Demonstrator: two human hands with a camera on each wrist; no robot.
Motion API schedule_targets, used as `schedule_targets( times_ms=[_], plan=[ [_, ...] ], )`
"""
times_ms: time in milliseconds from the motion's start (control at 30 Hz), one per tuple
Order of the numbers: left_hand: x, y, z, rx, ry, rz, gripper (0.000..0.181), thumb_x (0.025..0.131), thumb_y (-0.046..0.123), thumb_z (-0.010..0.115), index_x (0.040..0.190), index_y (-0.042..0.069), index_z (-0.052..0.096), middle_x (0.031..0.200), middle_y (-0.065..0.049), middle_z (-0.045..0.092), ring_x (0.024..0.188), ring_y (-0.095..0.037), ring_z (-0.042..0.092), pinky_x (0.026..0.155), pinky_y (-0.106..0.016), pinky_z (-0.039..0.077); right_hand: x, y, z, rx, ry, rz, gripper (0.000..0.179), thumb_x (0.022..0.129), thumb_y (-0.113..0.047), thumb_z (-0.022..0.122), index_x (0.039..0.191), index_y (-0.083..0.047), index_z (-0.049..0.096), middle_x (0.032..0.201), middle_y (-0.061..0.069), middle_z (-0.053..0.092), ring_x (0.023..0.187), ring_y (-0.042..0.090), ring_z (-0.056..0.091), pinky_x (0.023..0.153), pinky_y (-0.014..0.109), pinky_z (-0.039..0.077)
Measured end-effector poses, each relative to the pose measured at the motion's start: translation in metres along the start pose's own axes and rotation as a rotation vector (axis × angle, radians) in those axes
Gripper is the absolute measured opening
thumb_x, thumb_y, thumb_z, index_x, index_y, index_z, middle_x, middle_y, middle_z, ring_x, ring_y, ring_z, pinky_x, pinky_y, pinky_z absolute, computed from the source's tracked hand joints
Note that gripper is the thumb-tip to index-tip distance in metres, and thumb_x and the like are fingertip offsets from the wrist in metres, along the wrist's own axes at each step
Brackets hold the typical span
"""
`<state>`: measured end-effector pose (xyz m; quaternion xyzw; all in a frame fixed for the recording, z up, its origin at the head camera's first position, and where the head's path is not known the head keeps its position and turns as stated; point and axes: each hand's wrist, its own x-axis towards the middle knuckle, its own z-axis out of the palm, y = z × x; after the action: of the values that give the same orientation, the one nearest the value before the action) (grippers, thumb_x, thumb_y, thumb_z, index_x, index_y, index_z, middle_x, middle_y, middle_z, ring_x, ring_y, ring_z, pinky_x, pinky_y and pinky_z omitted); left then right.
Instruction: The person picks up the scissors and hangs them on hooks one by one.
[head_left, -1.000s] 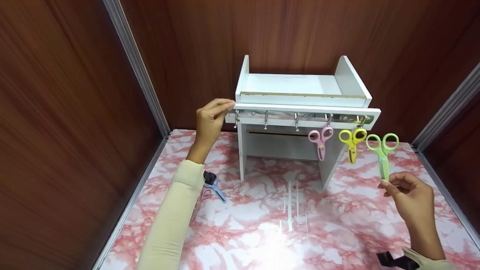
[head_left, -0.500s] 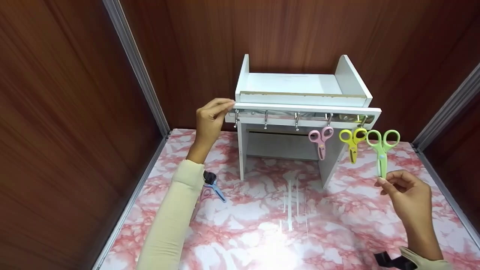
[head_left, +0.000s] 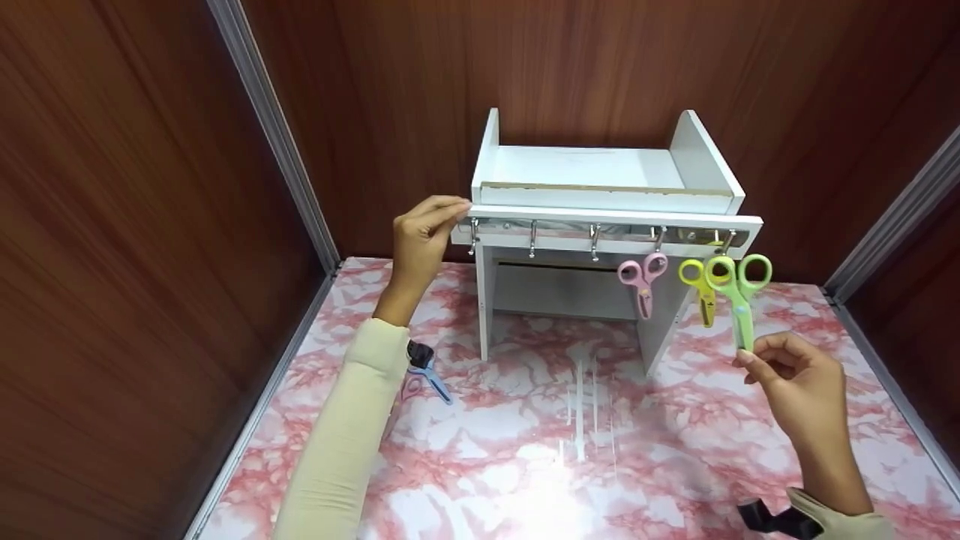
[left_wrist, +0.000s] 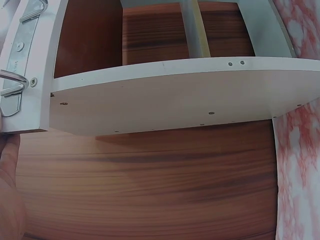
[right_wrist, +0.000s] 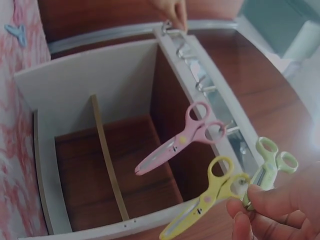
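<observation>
In the head view my right hand [head_left: 802, 382] pinches green scissors [head_left: 741, 311] by the blade tip, finger loops upward. They overlap the yellow scissors [head_left: 706, 306], which hang by one loop from the rightmost hook of the white hook rail [head_left: 566, 244]. Pink scissors [head_left: 642, 286] hang from the hook to their left. In the right wrist view the green scissors [right_wrist: 267, 172] are beside the rail's end, apart from the yellow scissors' blades. My left hand [head_left: 421, 238] holds the rail's left end between fingertips and thumb; its fingers [left_wrist: 9, 160] show at that end in the left wrist view.
Behind the rail stands a white shelf unit [head_left: 589, 169] with raised sides. Blue scissors [head_left: 436, 384] and another pink pair [head_left: 412, 385] lie on the red-and-white marbled table [head_left: 510, 420], partly behind the left forearm. Wood-grain panels [head_left: 360, 112] enclose the back and sides.
My right hand has moved left with the green scissors, from right of the yellow scissors to overlapping them in the head view. My left hand has stayed at the rail's end.
</observation>
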<state>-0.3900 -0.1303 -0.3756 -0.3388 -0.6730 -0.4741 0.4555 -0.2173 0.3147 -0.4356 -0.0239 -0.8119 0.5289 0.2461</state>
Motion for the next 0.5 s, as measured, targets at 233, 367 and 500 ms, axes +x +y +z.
schedule_targets(
  times_ms=[233, 367, 500],
  plan=[
    [0.002, 0.007, 0.001, 0.027, 0.006, 0.0, 0.011, 0.086, -0.01, 0.073, 0.094, -0.007, 0.078, 0.093, -0.018, 0.075, 0.086, -0.031, 0.072, 0.079, -0.017, 0.055, 0.001, -0.008, 0.008, -0.015, -0.046, -0.044, 0.009, 0.09, 0.006, 0.073, 0.094, 0.008, 0.066, 0.075, -0.002, 0.072, 0.06, 0.008, 0.063, 0.06, 0.015, 0.054],
    [0.003, 0.012, 0.001, 0.032, 0.015, 0.001, 0.011, 0.084, -0.015, 0.073, 0.093, -0.011, 0.077, 0.091, -0.022, 0.074, 0.084, -0.034, 0.072, 0.078, -0.017, 0.055, 0.001, -0.011, 0.014, 0.001, -0.071, -0.058, 0.01, 0.09, 0.005, 0.074, 0.095, 0.009, 0.066, 0.076, 0.0, 0.072, 0.06, 0.009, 0.064, 0.06, 0.016, 0.054],
    [0.003, 0.009, 0.0, 0.031, 0.008, -0.004, 0.01, 0.085, -0.01, 0.074, 0.094, -0.007, 0.078, 0.093, -0.017, 0.075, 0.086, -0.029, 0.072, 0.079, -0.018, 0.055, 0.001, -0.014, 0.02, 0.021, -0.091, -0.067, 0.011, 0.09, 0.005, 0.074, 0.095, 0.009, 0.066, 0.077, 0.001, 0.072, 0.06, 0.01, 0.064, 0.059, 0.018, 0.054]
  ],
)
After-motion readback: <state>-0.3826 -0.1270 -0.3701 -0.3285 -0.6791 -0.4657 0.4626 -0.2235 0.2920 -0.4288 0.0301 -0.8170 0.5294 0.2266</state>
